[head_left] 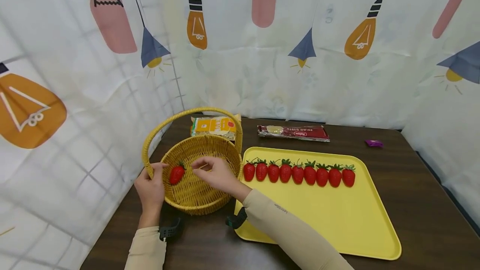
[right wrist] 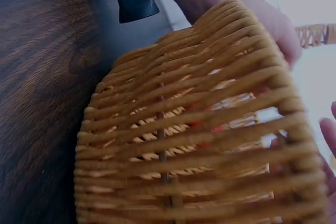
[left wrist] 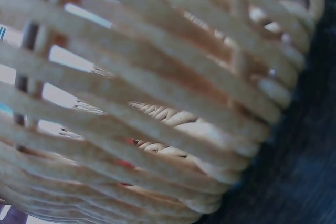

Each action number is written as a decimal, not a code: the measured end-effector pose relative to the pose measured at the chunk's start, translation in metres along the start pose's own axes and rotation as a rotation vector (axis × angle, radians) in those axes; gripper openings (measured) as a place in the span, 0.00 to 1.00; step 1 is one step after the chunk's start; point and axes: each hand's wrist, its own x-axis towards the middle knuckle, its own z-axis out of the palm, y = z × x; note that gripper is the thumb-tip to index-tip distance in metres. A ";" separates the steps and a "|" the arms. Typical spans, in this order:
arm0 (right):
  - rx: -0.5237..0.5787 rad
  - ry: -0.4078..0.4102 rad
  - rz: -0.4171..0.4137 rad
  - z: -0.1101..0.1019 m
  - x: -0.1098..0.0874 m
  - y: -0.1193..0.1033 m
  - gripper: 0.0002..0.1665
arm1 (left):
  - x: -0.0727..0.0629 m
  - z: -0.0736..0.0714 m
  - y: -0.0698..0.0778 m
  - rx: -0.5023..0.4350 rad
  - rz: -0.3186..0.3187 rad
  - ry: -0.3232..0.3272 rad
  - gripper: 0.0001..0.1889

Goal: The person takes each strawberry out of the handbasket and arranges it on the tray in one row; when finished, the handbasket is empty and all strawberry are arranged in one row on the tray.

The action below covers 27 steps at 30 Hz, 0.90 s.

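A yellow wicker basket (head_left: 195, 209) with a tall arched handle stands at the left of the table. At its left side, my left hand (head_left: 151, 186) grips the rim by the foot of the handle. One strawberry (head_left: 177, 174) lies inside, close to that hand. Over the basket's interior hangs my right hand (head_left: 217, 174), its fingers loosely bent with nothing seen between them, a little right of the strawberry. Woven basket wall (left wrist: 157, 87) fills most of the left wrist view. In the right wrist view the basket's side (right wrist: 184, 140) hides most of the inside.
Right of the basket lies a yellow tray (head_left: 318, 220), with a row of several strawberries (head_left: 298, 173) along its far part. Behind stand a yellow food packet (head_left: 215, 126), a dark red packet (head_left: 294, 133) and a small purple wrapper (head_left: 373, 143). Printed curtains enclose the table (head_left: 420, 203).
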 end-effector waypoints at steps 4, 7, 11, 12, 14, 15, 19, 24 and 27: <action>0.020 -0.003 0.050 0.011 0.008 0.001 0.12 | -0.003 -0.001 0.007 -0.005 -0.011 0.006 0.18; 0.044 0.011 0.076 0.018 0.013 0.000 0.11 | -0.002 0.000 -0.001 0.003 -0.016 0.010 0.18; 0.055 0.032 0.093 0.026 0.021 -0.003 0.10 | 0.003 0.003 -0.020 0.027 -0.007 0.024 0.18; 0.052 0.034 0.098 0.027 0.023 -0.003 0.10 | 0.003 0.004 -0.024 0.032 -0.004 0.030 0.17; 0.035 0.036 0.117 0.031 0.026 -0.004 0.10 | 0.004 0.005 -0.028 0.031 0.006 0.041 0.16; 0.024 0.034 0.127 0.033 0.028 -0.004 0.11 | 0.004 0.005 -0.029 0.031 0.015 0.045 0.15; 0.005 0.013 0.207 0.037 0.033 -0.003 0.11 | 0.004 0.006 -0.029 0.021 0.063 0.049 0.12; 0.095 -0.031 0.345 0.038 0.040 -0.001 0.14 | 0.005 0.006 -0.029 0.027 0.110 0.053 0.11; 0.128 -0.029 0.398 0.038 0.044 0.002 0.14 | 0.005 0.006 -0.029 0.037 0.136 0.065 0.12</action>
